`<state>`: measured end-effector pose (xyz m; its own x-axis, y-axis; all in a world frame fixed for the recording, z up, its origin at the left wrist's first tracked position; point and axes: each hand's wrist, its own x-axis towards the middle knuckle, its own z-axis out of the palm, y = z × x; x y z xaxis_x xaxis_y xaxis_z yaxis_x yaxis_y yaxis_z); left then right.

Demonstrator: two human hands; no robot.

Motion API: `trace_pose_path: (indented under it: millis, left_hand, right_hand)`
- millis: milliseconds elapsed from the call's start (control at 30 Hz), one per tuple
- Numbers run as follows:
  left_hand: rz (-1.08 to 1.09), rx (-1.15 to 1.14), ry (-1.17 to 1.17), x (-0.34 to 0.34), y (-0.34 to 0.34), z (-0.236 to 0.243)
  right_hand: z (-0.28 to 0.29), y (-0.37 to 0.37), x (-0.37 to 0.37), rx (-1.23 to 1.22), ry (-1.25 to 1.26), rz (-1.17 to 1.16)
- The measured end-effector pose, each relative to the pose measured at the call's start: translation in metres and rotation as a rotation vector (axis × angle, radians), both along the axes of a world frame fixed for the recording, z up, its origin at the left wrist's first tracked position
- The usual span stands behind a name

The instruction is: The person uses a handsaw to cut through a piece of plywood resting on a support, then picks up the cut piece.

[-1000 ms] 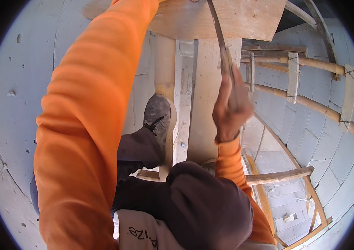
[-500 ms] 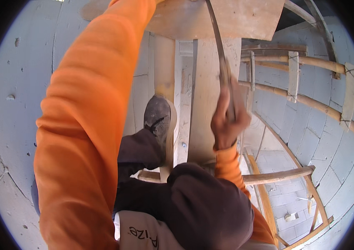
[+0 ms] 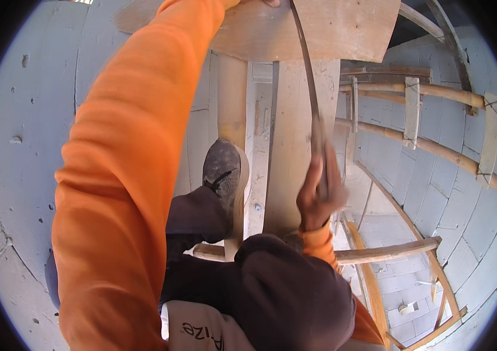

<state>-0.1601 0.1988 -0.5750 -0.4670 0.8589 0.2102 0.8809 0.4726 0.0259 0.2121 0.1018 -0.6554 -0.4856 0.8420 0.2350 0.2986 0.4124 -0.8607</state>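
Note:
My right hand [image 3: 321, 190] is closed round the grip of a handsaw [image 3: 307, 61], its long dark blade seen nearly edge-on. The blade runs up across a plywood sheet [image 3: 348, 29] at the top of the view. Along that sheet's top edge, only a sliver of my left hand [image 3: 270, 2] shows; its fingers are mostly cut off by the frame. My left arm, in an orange sleeve [image 3: 125, 152], reaches up to the sheet. Below the sheet stands a wide pale plank [image 3: 298, 117], beside which my right hand is.
My shoe [image 3: 222, 172] rests on a narrow board [image 3: 232, 99] left of the plank. A round wooden pole [image 3: 389, 250] crosses below. Bamboo rails [image 3: 435, 151] with short wooden slats run along the grey block wall [image 3: 453, 205] at right. Another block wall [image 3: 20, 175] is close at left.
My right hand has drawn the saw down toward my body. The plywood sheet appears slightly lower in the view, and my left arm has shifted a little to the right.

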Motion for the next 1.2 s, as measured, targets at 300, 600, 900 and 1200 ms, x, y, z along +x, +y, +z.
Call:
trace_pose_path:
  millis: [300,600,900,1200]
  left_hand:
    - [-0.003,0.021,0.015,0.011,0.012,-0.009]
    - [0.002,0.038,0.007,0.013,0.015,-0.003]
    - [0.009,0.0,-0.016,0.013,0.002,-0.013]
    - [-0.014,0.017,0.052,0.006,0.002,-0.002]
  right_hand:
    - [0.02,0.057,-0.061,0.03,0.057,-0.036]
    - [0.006,-0.028,0.07,0.061,-0.08,-0.006]
    - [0.008,0.034,-0.04,-0.019,0.001,-0.027]
    - [0.002,0.017,-0.022,-0.014,0.0,-0.021]
